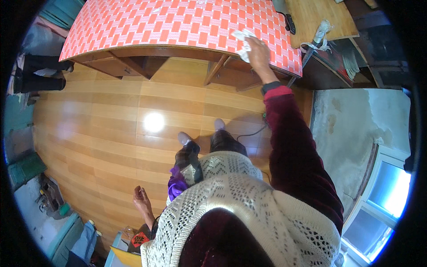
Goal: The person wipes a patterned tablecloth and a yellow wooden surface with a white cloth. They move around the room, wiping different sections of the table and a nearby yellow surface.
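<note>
My right hand (258, 51) is closed on a crumpled white cloth (243, 43), pressed near the front edge of the desk. A red-and-white checked cover (178, 26) spreads over the desk top. The right arm reaches forward in a dark red sleeve, and part of the cloth is hidden under the fingers. Low at my left side hangs my left hand (141, 200), its fingers curled in with nothing visible in them. It is well away from the desk, above the wooden floor.
A wooden board (320, 20) adjoins the desk at the right, with a plastic-wrapped item (322, 31) and a black object (290, 24) near its edge. A cable (253, 133) lies on the floor by my feet. Behind my left hand is a yellow-edged surface (126, 257).
</note>
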`<state>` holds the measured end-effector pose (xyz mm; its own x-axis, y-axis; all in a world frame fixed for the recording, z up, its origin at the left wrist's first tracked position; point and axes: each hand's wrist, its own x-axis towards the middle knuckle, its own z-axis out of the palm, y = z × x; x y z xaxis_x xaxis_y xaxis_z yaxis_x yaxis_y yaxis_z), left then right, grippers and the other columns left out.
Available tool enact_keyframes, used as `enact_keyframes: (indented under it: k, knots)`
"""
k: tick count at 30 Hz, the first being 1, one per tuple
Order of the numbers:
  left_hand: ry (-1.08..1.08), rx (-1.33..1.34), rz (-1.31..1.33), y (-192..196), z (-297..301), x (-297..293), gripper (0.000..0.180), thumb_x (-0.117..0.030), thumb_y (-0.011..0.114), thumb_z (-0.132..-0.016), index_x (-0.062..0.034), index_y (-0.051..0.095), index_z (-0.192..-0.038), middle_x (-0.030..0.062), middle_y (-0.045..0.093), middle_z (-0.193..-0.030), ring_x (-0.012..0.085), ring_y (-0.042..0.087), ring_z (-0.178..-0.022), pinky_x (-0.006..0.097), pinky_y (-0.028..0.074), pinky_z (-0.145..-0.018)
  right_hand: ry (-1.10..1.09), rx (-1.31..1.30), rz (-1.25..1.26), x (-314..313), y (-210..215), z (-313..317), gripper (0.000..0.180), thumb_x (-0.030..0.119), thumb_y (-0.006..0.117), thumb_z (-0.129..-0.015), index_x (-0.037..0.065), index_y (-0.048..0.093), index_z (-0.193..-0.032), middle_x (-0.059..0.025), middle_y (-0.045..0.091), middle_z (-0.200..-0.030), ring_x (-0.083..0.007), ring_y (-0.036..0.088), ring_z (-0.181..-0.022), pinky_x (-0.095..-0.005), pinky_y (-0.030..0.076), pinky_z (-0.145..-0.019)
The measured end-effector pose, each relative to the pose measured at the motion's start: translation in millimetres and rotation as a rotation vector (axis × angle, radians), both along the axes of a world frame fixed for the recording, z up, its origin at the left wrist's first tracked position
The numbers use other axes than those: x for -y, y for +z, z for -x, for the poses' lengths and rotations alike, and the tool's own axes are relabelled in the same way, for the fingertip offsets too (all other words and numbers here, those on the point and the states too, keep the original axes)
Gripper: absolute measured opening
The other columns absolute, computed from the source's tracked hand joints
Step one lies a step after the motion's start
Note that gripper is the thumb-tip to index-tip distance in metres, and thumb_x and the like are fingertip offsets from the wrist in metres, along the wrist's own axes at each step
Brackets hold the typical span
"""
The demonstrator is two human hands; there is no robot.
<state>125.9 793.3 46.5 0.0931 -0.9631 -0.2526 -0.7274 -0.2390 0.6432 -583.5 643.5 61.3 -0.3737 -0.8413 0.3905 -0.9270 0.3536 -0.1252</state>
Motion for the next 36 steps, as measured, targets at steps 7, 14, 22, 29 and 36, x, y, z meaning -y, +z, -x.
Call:
enact_keyframes:
  k: [7,14,22,29,36]
  knots:
    - [0.063,0.01,-0.024,7.2,66.7,-34.3,0.031,-0.021,0.061,-0.093,0.0043,0.06,-0.11,0.0124,0.067,-0.089,0.0148,0.061,-0.078,0.027,0.05,-0.069,-0.099,-0.018,-0.013,-96.6,-8.8,94.5,0.041,0.002,0.064,-0.072,0.012,0.063,-0.112,-0.0093,0.062,-0.115,-0.031,0.058,-0.103,-0.0401,0.046,-0.091]
    - [0.069,0.075,-0.007,11.0,129.8,-76.0,0.031,-0.023,0.062,-0.092,0.0018,0.061,-0.11,0.0126,0.068,-0.091,0.0166,0.064,-0.081,0.029,0.051,-0.07,-0.148,0.041,-0.109,-175.7,-5.3,140.0,0.042,0.001,0.06,-0.076,0.011,0.06,-0.116,-0.0085,0.059,-0.119,-0.0315,0.056,-0.106,-0.0419,0.045,-0.09]
    - [0.106,0.095,0.011,0.6,169.1,-115.3,0.03,-0.023,0.061,-0.092,0.0008,0.062,-0.109,0.013,0.068,-0.085,0.0165,0.064,-0.074,0.029,0.051,-0.067,0.221,-0.003,-0.015,-125.6,2.6,82.6,0.044,-0.001,0.061,-0.071,0.009,0.059,-0.115,-0.0116,0.056,-0.12,-0.0343,0.053,-0.109,-0.0465,0.041,-0.093]
    - [0.142,0.071,0.015,9.4,183.1,-117.4,0.027,-0.019,0.061,-0.092,0.0022,0.061,-0.109,0.0114,0.066,-0.081,0.0166,0.062,-0.072,0.03,0.05,-0.065,0.626,0.058,-0.012,-86.3,8.4,3.2,0.036,0.006,0.056,-0.081,0.008,0.057,-0.117,-0.0088,0.056,-0.118,-0.0302,0.053,-0.107,-0.0425,0.044,-0.09]
    - [0.153,0.071,-0.019,16.5,175.1,-122.2,0.025,-0.016,0.061,-0.091,0.0027,0.061,-0.108,0.0126,0.066,-0.084,0.0161,0.063,-0.075,0.029,0.05,-0.067,0.639,-0.032,-0.171,-81.6,-35.4,-4.5,0.035,0.003,0.054,-0.08,0.009,0.057,-0.114,-0.006,0.055,-0.113,-0.0264,0.052,-0.103,-0.0378,0.046,-0.087]
